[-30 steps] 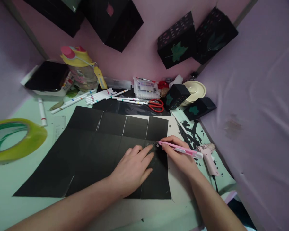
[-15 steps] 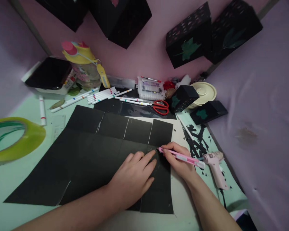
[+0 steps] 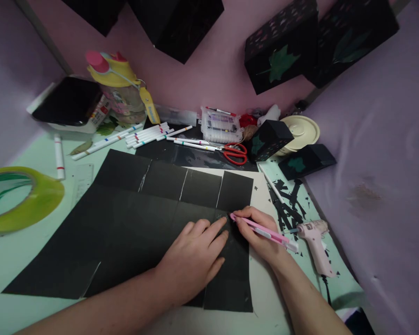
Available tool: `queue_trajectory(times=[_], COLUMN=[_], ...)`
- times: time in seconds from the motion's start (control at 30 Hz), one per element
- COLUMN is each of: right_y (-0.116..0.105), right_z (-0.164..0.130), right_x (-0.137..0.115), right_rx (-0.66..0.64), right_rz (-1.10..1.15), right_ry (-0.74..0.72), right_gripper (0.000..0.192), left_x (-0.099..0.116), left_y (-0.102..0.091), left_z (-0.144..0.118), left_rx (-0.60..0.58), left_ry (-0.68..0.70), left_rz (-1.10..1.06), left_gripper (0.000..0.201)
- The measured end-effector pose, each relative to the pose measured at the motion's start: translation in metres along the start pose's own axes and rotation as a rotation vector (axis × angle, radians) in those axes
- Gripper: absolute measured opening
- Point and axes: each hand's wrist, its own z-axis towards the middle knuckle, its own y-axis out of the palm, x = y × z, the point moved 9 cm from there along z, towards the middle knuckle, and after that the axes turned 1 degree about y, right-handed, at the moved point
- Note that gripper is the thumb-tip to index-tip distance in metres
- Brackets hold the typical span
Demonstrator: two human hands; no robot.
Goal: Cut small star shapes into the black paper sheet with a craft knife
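So not much has moved in the last second: our view drifted a bit, but our left hand (image 3: 192, 258) is still planted flat on the black paper sheet (image 3: 125, 228), fingers spread open and pressing it down, gripping nothing. Our right hand (image 3: 261, 232) still has its fingers closed around the pink craft knife (image 3: 261, 229), tip touching the sheet just at 2 o'clock of the left fingertips, right by the crease. The tiny star cutouts we could see there a second ago are now hidden behind the fingers, so we reckon the cutting is still going on in that same spot.

Both forearms come in from 6 o'clock, the right wrist resting low on the table (image 3: 28, 242). Pink glue gun (image 3: 316, 242) sits at 3 o'clock of the right hand, red scissors (image 3: 235, 153) up at 12.
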Motion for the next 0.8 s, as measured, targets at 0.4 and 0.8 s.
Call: queue_trajectory(times=[0.4, 0.8], right_y=[0.0089, 0.0083], right_z=[-0.0046, -0.0053], right_x=[-0.01, -0.0091], right_rx=[-0.07, -0.068], right_rz=[-0.069, -0.043], right_ry=[-0.145, -0.144], right_gripper=[0.009, 0.009], left_x=[-0.0009, 0.0001], left_y=[0.0003, 0.0015], left_z=[-0.0006, -0.0008], left_rx=[0.019, -0.004], left_ry=[-0.016, -0.012], left_rz=[0.011, 0.002], left_gripper=[0.041, 0.04])
